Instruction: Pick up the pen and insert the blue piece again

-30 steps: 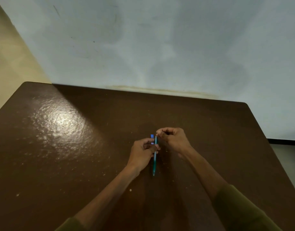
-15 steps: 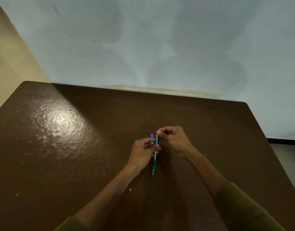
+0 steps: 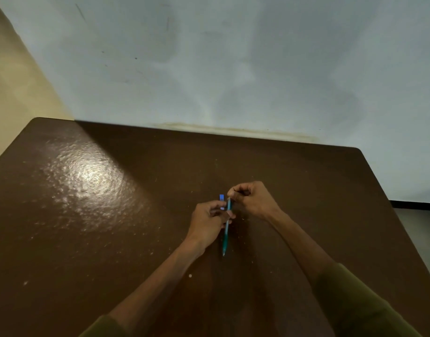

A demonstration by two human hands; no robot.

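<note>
Almost nothing has shifted since the earlier frames: both hands sit where they were, the pen at most a touch steeper. The left hand (image 3: 206,221) curls its fingers round the middle of the teal pen (image 3: 225,235), whose tip points back toward the person, below that hand, while its far end rises between the two hands. The right hand (image 3: 251,199), fingers bunched narrow, pinches at that far end; what exactly it nips there is too small to tell. A small blue piece (image 3: 222,201) shows just beyond the left fingertips; whether they hold it I cannot tell. The brown table (image 3: 92,215) lies beneath both hands. The pen looks light, stiff and smooth, likely slippery, so a grip round the barrel's middle suits it, with only a fingertip pinch for the end.
</note>
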